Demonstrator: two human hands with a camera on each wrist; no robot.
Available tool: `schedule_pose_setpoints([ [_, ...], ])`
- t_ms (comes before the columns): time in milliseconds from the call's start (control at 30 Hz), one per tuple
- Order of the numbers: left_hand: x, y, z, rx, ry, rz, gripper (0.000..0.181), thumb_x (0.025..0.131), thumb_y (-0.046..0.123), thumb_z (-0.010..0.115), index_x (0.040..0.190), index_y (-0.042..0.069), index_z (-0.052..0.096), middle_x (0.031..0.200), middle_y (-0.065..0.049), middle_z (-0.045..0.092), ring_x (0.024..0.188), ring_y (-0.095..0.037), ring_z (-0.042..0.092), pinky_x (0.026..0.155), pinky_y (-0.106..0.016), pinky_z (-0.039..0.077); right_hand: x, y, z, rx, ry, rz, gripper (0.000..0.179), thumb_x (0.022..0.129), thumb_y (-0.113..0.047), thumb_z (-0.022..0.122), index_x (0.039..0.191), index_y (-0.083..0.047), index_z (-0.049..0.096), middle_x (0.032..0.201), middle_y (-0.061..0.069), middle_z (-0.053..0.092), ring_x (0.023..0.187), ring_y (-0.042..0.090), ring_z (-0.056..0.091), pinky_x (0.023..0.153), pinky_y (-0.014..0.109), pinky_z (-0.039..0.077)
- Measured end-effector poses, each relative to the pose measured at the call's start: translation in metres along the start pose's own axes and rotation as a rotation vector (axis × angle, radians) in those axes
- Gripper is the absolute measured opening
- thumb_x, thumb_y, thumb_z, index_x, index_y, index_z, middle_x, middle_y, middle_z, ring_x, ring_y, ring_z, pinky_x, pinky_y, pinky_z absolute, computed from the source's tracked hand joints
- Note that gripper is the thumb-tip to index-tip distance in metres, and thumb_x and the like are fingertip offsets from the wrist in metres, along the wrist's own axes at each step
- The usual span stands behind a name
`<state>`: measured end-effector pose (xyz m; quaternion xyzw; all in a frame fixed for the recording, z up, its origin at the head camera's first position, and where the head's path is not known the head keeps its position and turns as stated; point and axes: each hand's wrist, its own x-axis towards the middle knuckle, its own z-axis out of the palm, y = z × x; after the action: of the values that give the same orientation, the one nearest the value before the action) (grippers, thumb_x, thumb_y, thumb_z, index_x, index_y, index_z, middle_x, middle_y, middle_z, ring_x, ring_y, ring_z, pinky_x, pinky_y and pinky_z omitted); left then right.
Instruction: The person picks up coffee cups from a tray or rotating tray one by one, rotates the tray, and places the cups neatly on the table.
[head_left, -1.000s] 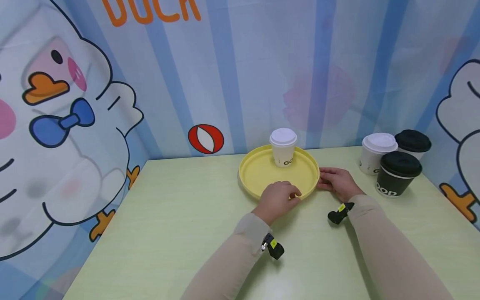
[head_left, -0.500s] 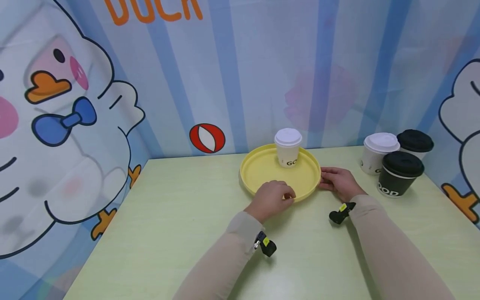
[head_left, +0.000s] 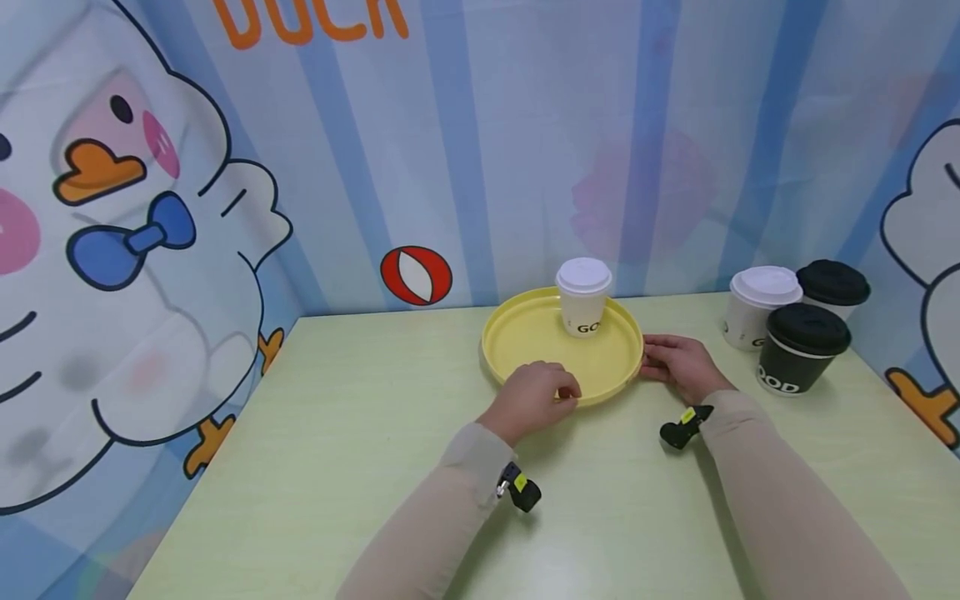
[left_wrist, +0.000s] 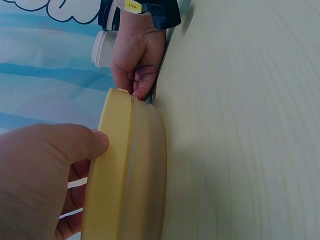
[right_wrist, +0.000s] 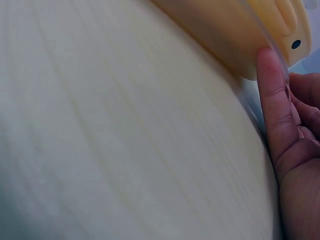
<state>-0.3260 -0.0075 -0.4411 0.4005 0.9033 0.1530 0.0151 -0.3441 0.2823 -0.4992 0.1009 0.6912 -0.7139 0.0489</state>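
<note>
A round yellow turntable (head_left: 525, 350) lies at the table's far side, with a lidded white paper cup (head_left: 583, 300) upright on it. My left hand (head_left: 531, 400) holds the near rim; in the left wrist view its thumb (left_wrist: 95, 142) presses the outer side while the fingers reach over the top. At the right edge, my right hand (head_left: 678, 365) holds the turntable's side. The right wrist view has one straight finger (right_wrist: 272, 95) against the lower body, beside a rounded yellow part with a dark eye-like dot. Other fingers curl behind it.
Three lidded cups stand grouped right of my right hand: a white one (head_left: 761, 308), a black one (head_left: 798, 354) and a black-lidded one (head_left: 834, 283) behind. A printed cartoon backdrop (head_left: 337, 167) rises along the back of the pale table (head_left: 360, 433).
The cup has shifted right as the turntable's top turned, while my left hand moved left along the near rim. My right hand has stayed at the right edge.
</note>
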Motion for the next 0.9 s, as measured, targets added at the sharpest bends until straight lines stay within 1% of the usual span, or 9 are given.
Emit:
schedule_pose_setpoints([
  [200, -0.002, -0.006, 0.001, -0.013, 0.000, -0.008, 0.010, 0.095, 0.023, 0.069, 0.102, 0.021, 0.077, 0.090, 0.013, 0.065, 0.085, -0.007, 0.056, 0.083, -0.022, 0.047, 0.000, 0.000, -0.001, 0.010, -0.002, -0.001, 0.051, 0.107, -0.011, 0.049, 0.153, 0.006, 0.035, 0.104, -0.002, 0.065, 0.089, 0.006, 0.069, 0.086, 0.026, 0.058],
  [367, -0.005, -0.010, 0.000, -0.016, 0.017, -0.001, 0.008, 0.094, 0.022, 0.069, 0.098, 0.021, 0.076, 0.088, 0.012, 0.064, 0.085, -0.008, 0.055, 0.083, -0.023, 0.047, 0.000, 0.000, 0.000, 0.014, 0.008, 0.004, 0.049, 0.107, -0.011, 0.048, 0.152, 0.006, 0.037, 0.102, -0.002, 0.066, 0.088, 0.007, 0.069, 0.086, 0.027, 0.058],
  [600, -0.008, -0.014, -0.002, -0.025, 0.026, 0.006, 0.007, 0.094, 0.021, 0.070, 0.096, 0.021, 0.076, 0.087, 0.012, 0.064, 0.083, -0.009, 0.055, 0.083, -0.024, 0.047, 0.000, -0.001, 0.000, 0.009, 0.007, 0.004, 0.051, 0.107, -0.011, 0.048, 0.153, 0.006, 0.034, 0.102, -0.001, 0.065, 0.088, 0.006, 0.068, 0.085, 0.026, 0.058],
  [833, -0.010, -0.020, -0.003, -0.031, 0.023, -0.011, 0.007, 0.093, 0.023, 0.069, 0.095, 0.022, 0.076, 0.086, 0.014, 0.063, 0.083, -0.009, 0.054, 0.084, -0.025, 0.046, 0.000, -0.001, 0.001, 0.026, 0.005, 0.005, 0.051, 0.107, -0.010, 0.048, 0.153, 0.007, 0.034, 0.101, -0.002, 0.066, 0.087, 0.007, 0.069, 0.085, 0.026, 0.058],
  [900, -0.011, -0.023, -0.004, -0.034, 0.045, -0.016, 0.009, 0.094, 0.025, 0.067, 0.095, 0.023, 0.076, 0.087, 0.014, 0.064, 0.084, -0.009, 0.054, 0.084, -0.026, 0.046, 0.001, 0.000, 0.001, 0.026, 0.009, 0.004, 0.050, 0.107, -0.010, 0.048, 0.152, 0.007, 0.035, 0.101, -0.002, 0.066, 0.088, 0.007, 0.069, 0.085, 0.026, 0.058],
])
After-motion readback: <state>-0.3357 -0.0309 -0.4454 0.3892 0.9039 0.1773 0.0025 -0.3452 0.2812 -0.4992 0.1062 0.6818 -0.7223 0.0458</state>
